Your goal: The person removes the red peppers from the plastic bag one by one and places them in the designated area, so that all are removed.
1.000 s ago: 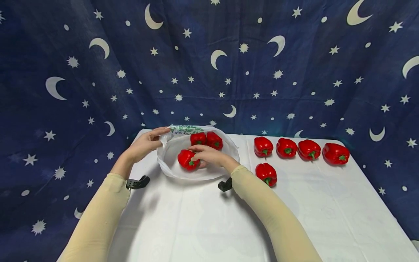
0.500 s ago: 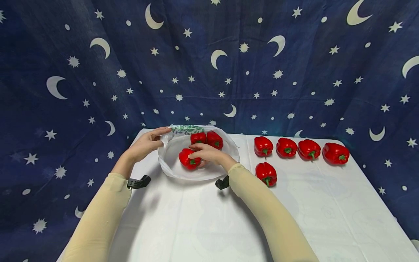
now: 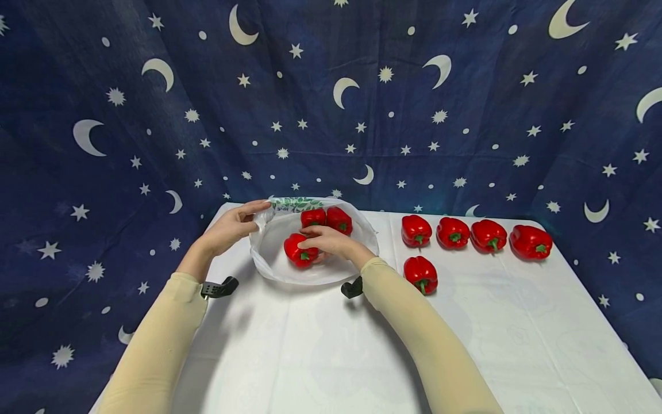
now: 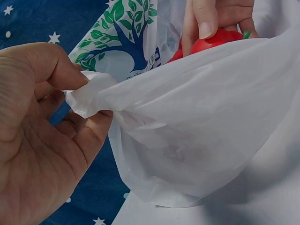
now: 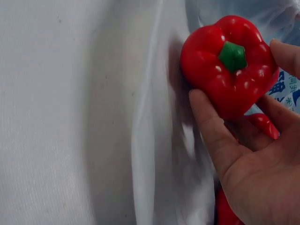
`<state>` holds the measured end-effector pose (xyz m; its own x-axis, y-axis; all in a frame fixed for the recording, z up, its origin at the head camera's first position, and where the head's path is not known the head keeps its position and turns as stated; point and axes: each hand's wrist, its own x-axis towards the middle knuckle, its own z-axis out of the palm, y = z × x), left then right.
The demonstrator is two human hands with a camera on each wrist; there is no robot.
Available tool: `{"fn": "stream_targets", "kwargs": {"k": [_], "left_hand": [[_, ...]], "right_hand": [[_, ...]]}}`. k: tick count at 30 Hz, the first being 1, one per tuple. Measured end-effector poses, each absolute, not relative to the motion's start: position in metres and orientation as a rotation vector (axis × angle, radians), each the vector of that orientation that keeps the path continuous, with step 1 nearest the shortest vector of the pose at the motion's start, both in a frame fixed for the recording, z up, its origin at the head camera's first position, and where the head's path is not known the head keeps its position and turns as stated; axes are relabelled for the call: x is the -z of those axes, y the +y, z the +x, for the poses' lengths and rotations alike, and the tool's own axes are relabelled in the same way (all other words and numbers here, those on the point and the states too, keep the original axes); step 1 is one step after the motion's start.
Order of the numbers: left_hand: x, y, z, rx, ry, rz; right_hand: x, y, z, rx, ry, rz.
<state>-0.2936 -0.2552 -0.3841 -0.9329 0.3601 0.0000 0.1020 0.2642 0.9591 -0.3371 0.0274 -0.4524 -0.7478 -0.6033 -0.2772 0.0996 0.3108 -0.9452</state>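
A white plastic bag with a green leaf print lies with its mouth spread wide at the back left of the table. My left hand pinches the left side of its rim; in the left wrist view thumb and fingers grip a twisted corner of the bag. Inside the mouth, my right hand holds a red bell pepper, its fingers around the sides and the green stem facing the wrist camera. Behind it in the bag are two more red bell peppers, one beside the other.
On the white table, right of the bag, several red bell peppers stand in a back row, among them one at the far right. Another pepper lies nearer, close to my right forearm. A dark blue star-and-moon cloth hangs behind.
The right hand and its pepper have shifted very slightly to the right inside the bag. The left hand keeps its grip on the rim, nearly still.
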Motion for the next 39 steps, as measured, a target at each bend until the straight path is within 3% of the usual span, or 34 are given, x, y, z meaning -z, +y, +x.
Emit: {"fn": "stream_targets", "kwargs": {"k": [22, 39], "left_hand": [[0.386, -0.253, -0.294, -1.684, 2.337, 0.431], [0.389, -0.254, -0.292, -1.681, 2.328, 0.45]], "right_hand": [[0.451, 0.037, -0.329, 1.55, 1.938, -0.406], [0.418, 0.065, -0.308, 1.535, 1.951, -0.504]]}}
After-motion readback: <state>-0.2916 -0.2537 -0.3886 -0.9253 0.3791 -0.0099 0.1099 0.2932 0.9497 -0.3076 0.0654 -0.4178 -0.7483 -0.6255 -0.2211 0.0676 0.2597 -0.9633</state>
